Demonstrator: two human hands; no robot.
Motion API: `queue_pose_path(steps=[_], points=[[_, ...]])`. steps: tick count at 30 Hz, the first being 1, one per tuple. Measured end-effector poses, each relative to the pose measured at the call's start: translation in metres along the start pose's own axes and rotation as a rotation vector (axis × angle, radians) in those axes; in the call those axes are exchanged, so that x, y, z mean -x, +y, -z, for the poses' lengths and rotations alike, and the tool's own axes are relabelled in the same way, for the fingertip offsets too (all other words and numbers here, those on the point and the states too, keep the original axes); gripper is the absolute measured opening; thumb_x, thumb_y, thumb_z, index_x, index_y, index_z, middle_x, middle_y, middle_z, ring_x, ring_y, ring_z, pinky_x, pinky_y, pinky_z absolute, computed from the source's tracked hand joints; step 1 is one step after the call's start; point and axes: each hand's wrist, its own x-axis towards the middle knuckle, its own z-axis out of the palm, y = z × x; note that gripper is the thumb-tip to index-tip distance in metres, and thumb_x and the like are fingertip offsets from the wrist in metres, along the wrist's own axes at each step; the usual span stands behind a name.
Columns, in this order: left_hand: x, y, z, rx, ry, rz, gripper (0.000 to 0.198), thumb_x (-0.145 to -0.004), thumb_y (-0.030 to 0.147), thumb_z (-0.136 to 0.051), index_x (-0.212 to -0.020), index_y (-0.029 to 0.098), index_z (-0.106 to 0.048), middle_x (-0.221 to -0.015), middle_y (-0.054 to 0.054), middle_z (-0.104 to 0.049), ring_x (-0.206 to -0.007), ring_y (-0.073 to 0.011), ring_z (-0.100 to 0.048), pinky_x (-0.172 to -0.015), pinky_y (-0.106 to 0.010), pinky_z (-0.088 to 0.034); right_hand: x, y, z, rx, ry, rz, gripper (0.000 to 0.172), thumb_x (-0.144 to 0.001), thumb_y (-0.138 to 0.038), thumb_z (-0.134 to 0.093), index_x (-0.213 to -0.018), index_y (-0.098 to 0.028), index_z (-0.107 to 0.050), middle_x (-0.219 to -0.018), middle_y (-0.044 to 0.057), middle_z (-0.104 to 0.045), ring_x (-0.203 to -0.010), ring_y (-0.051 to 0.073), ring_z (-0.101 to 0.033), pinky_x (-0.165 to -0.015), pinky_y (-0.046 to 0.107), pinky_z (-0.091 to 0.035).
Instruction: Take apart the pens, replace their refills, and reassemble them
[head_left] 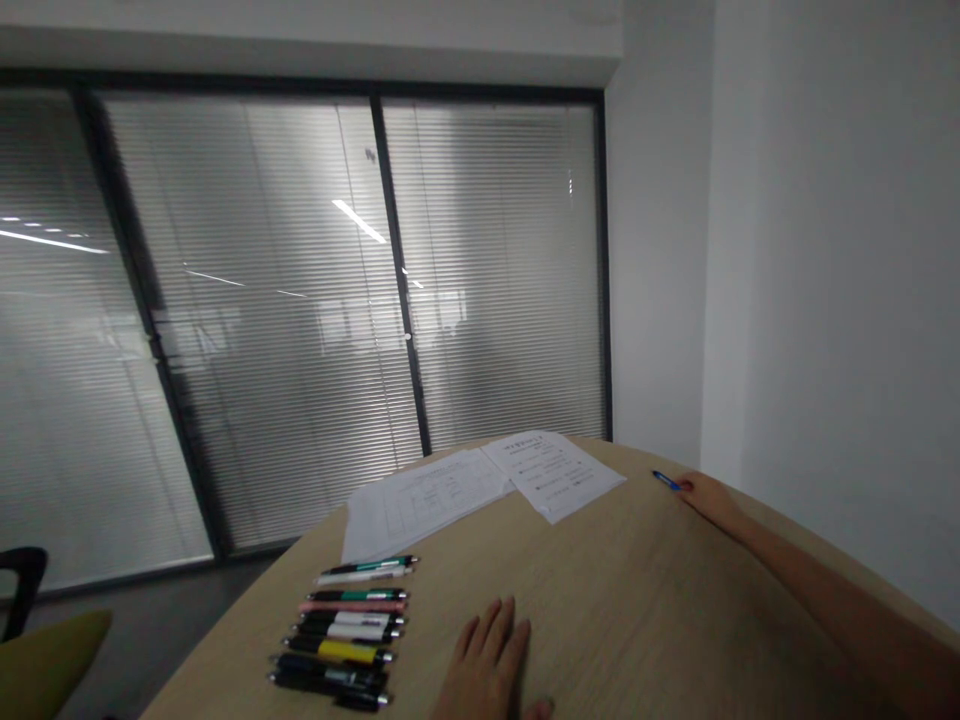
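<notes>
My right hand [701,497] reaches out to the far right part of the wooden table [600,580], its fingers closed on a blue pen [665,480] that points away to the left. Flat on the table near the front edge lies my left hand [487,660], fingers a little apart and holding nothing. To its left is a column of several pens lying side by side, among them a yellow and black pen [349,651], a pink pen [352,606] and dark pens [330,680] at the near end.
Printed sheets [427,503] lie at the table's far left, with another printed sheet [559,475] beside them. A yellow-green chair [52,665] stands at the lower left. Behind the table are windows with blinds [262,330] and a pale wall [832,300].
</notes>
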Motion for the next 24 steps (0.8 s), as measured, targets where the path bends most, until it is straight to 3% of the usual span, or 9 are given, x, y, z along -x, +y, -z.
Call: queue_pose_path(steps=[5,9,15,20,24], points=[[-0.003,-0.002,-0.004,0.015,-0.023,0.002,0.063,-0.079,0.057,-0.034,-0.126,0.016,-0.038,-0.133,-0.016,-0.030,-0.122,-0.0315,-0.027,-0.096,-0.047,-0.028,0.001,-0.002,0.002,0.013,-0.006,0.018,0.023,-0.069,-0.017,-0.050,-0.082,-0.016,-0.068,-0.083,0.007,-0.068,-0.079,0.022,-0.061,-0.068,0.026,-0.043],[-0.001,-0.003,-0.008,0.044,0.049,-0.005,0.060,-0.078,0.053,-0.040,-0.126,0.017,-0.039,-0.134,-0.015,-0.030,-0.122,-0.0308,-0.028,-0.096,-0.047,-0.027,0.005,-0.004,0.007,0.044,-0.004,0.058,0.023,-0.070,-0.020,-0.049,-0.082,-0.014,-0.068,-0.085,0.009,-0.067,-0.082,0.022,-0.060,-0.071,0.027,-0.043],[0.004,0.008,0.001,0.089,0.012,0.031,0.060,-0.076,0.048,-0.046,-0.126,0.017,-0.038,-0.135,-0.014,-0.028,-0.123,-0.0290,-0.025,-0.098,-0.046,-0.023,0.018,-0.021,0.014,0.086,0.034,0.174,0.025,-0.071,-0.020,-0.048,-0.089,-0.014,-0.065,-0.094,0.012,-0.062,-0.090,0.025,-0.055,-0.084,0.034,-0.039],[0.006,0.014,0.007,0.128,0.014,0.054,0.060,-0.077,0.049,-0.043,-0.127,0.016,-0.037,-0.135,-0.015,-0.028,-0.124,-0.0278,-0.023,-0.099,-0.046,-0.020,0.029,-0.068,0.011,0.035,0.016,0.344,0.024,-0.070,-0.015,-0.049,-0.088,-0.013,-0.065,-0.099,0.014,-0.059,-0.098,0.026,-0.050,-0.090,0.036,-0.034],[0.008,0.014,0.006,0.160,0.024,0.062,0.058,-0.079,0.050,-0.038,-0.127,0.017,-0.037,-0.136,-0.014,-0.028,-0.125,-0.0271,-0.021,-0.101,-0.045,-0.017,0.045,-0.137,0.001,-0.063,-0.047,0.483,0.027,-0.073,-0.013,-0.044,-0.091,-0.012,-0.064,-0.100,0.014,-0.060,-0.099,0.023,-0.051,-0.088,0.032,-0.035]])
